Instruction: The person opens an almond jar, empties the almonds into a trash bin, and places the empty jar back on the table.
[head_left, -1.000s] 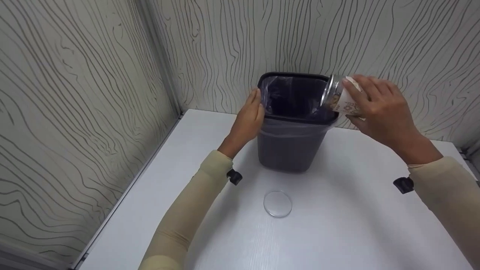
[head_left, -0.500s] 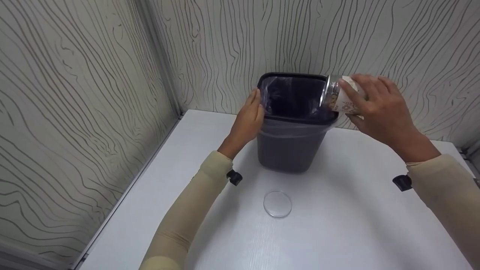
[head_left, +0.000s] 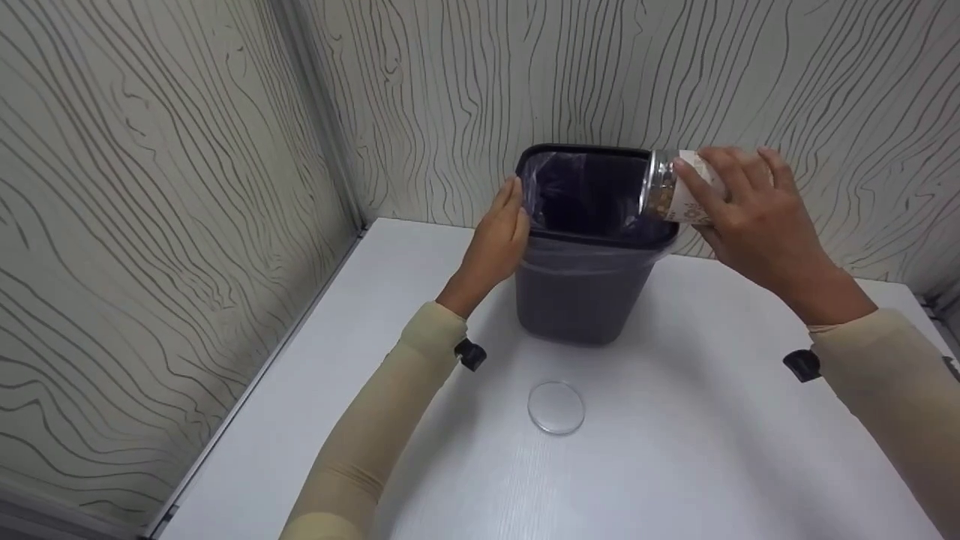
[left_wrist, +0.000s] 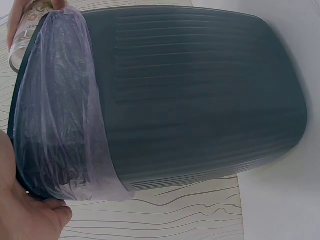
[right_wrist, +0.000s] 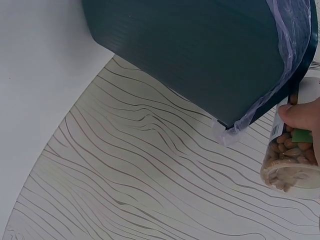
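Note:
My right hand (head_left: 757,214) grips a clear jar (head_left: 660,202) with a patterned white label, tipped on its side with its silver-rimmed mouth over the right edge of a dark bin (head_left: 577,296). Brown nuts (right_wrist: 290,147) show through the jar wall in the right wrist view, and some lie near its mouth in the head view. My left hand (head_left: 495,232) rests against the bin's left side at the rim, fingers straight. A thin translucent liner (left_wrist: 65,110) is folded over the bin's rim.
A clear round lid (head_left: 556,408) lies on the white table (head_left: 637,465) in front of the bin. Walls with a wood-line pattern (head_left: 450,90) stand close behind the bin and along the left.
My right hand has shifted slightly left with the jar, which lies a little flatter, and more nuts show near its mouth. My left hand, the bin and the lid stay put.

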